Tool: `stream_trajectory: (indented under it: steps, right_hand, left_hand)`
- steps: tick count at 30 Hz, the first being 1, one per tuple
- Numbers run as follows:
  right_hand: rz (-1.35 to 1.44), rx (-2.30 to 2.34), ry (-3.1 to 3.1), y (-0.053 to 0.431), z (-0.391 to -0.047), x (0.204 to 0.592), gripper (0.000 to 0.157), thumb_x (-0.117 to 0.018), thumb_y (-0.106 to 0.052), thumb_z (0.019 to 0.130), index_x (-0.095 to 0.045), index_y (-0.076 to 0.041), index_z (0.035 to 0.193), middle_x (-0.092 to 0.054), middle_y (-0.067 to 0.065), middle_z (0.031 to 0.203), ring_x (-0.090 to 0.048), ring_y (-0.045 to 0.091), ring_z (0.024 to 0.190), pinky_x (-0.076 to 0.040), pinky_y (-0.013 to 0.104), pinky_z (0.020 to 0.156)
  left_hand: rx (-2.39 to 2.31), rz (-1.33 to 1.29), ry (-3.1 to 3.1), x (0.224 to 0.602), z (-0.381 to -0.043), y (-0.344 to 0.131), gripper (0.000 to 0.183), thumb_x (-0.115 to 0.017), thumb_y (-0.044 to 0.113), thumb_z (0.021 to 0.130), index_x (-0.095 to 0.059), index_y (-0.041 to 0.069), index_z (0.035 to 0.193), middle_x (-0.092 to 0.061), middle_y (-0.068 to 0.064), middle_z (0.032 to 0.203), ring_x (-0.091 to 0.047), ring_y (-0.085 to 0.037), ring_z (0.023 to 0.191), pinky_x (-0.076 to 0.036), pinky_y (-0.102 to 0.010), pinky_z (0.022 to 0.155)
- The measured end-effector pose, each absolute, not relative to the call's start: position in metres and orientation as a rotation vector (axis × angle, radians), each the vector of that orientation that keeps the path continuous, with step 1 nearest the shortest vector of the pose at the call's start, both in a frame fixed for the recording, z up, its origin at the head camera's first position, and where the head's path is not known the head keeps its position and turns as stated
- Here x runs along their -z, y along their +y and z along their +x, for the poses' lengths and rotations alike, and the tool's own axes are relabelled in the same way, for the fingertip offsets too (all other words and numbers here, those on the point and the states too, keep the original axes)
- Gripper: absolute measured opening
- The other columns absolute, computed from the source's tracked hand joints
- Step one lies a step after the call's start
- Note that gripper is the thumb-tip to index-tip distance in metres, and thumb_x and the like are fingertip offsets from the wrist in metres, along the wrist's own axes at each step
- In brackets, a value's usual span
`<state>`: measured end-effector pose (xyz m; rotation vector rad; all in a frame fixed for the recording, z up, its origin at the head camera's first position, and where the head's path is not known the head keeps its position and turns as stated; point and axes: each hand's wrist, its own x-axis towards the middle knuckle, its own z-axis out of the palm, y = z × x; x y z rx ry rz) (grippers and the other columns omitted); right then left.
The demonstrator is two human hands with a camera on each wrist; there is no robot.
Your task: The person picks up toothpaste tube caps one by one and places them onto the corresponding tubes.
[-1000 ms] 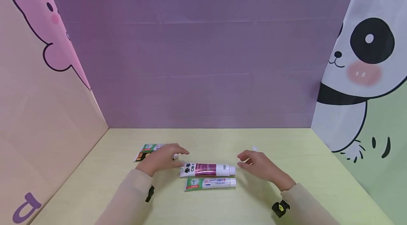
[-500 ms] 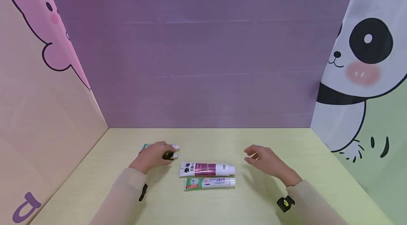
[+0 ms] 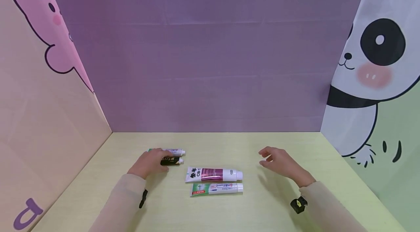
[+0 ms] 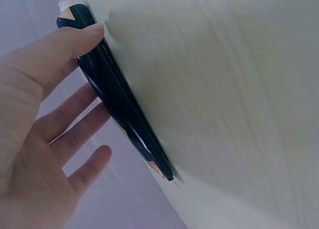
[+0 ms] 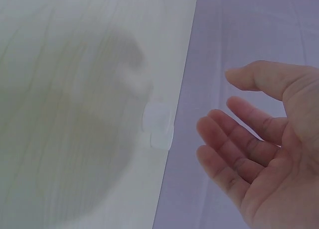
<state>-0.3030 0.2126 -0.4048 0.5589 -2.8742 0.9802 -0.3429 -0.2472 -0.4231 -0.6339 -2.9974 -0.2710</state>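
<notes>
My left hand (image 3: 149, 164) is at a black toothpaste tube (image 3: 172, 161) lying on the table at the left. In the left wrist view the thumb lies over the black tube (image 4: 114, 89) near its cap, with fingers behind it, their tips partly hidden. Just behind it lies a white-and-green toothpaste tube (image 3: 175, 152), partly covered by the hand. In front of me sit a white-and-magenta toothpaste tube (image 3: 213, 175) and a green-and-white one (image 3: 216, 189), side by side, caps to the right. My right hand (image 3: 283, 162) hovers over the table's right side, fingers loosely bent, holding nothing.
A small whitish translucent piece (image 5: 158, 124) sits at the table's edge in the right wrist view. The pale table (image 3: 223, 213) meets a purple back wall (image 3: 213, 79). Printed side panels (image 3: 370, 133) stand left and right.
My left hand has moved left from beside the magenta tube to the black tube, then a little further left along it. My right hand has drawn away to the right.
</notes>
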Motion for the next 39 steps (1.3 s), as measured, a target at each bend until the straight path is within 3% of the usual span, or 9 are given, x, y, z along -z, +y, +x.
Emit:
stream_trajectory:
  steps: [9,15,21,30,39]
  right_hand:
    - [0.536,-0.981,-2.904,0.214,-0.307,0.406,0.03,-0.073,-0.009,0.09,-0.065,0.004,0.116,-0.065,0.018,0.111,-0.065,0.029,0.096,-0.054,0.043,0.083]
    - [0.533,-0.975,-2.919,0.214,-0.31,0.41,0.03,-0.073,-0.008,0.09,-0.064,0.004,0.116,-0.065,0.018,0.112,-0.064,0.031,0.097,-0.053,0.045,0.085]
    - [0.548,-0.984,-2.919,0.217,-0.313,0.415,0.029,-0.072,-0.008,0.09,-0.064,0.005,0.115,-0.066,0.018,0.112,-0.064,0.033,0.098,-0.052,0.048,0.086]
    - [0.524,-1.005,-2.925,0.222,-0.317,0.423,0.029,-0.073,-0.009,0.09,-0.065,0.004,0.114,-0.066,0.016,0.113,-0.063,0.033,0.098,-0.053,0.047,0.085]
    - [0.482,-1.017,-2.936,0.223,-0.316,0.423,0.029,-0.074,-0.009,0.089,-0.066,0.003,0.114,-0.066,0.016,0.114,-0.063,0.031,0.098,-0.053,0.045,0.082]
  left_hand:
    - [0.197,-0.609,-3.036,0.428,-0.347,-0.249,0.044,-0.084,0.024,0.083,-0.071,0.008,0.121,-0.063,-0.014,0.116,-0.058,-0.034,0.106,-0.048,-0.058,0.091]
    - [0.254,-0.597,-3.041,0.431,-0.346,-0.253,0.036,-0.08,0.019,0.086,-0.071,0.011,0.12,-0.064,-0.014,0.124,-0.058,-0.038,0.114,-0.046,-0.061,0.09]
    - [0.317,-0.633,-3.049,0.43,-0.345,-0.254,0.031,-0.078,0.015,0.088,-0.07,0.013,0.118,-0.067,-0.01,0.123,-0.06,-0.035,0.115,-0.046,-0.058,0.095]
    - [0.272,-0.673,-3.023,0.429,-0.341,-0.253,0.032,-0.074,0.018,0.092,-0.063,0.012,0.121,-0.063,-0.016,0.121,-0.061,-0.035,0.109,-0.048,-0.055,0.093]
    - [0.39,-0.709,-2.993,0.426,-0.345,-0.251,0.031,-0.07,0.017,0.095,-0.059,0.013,0.124,-0.061,-0.011,0.111,-0.061,-0.027,0.098,-0.05,-0.051,0.089]
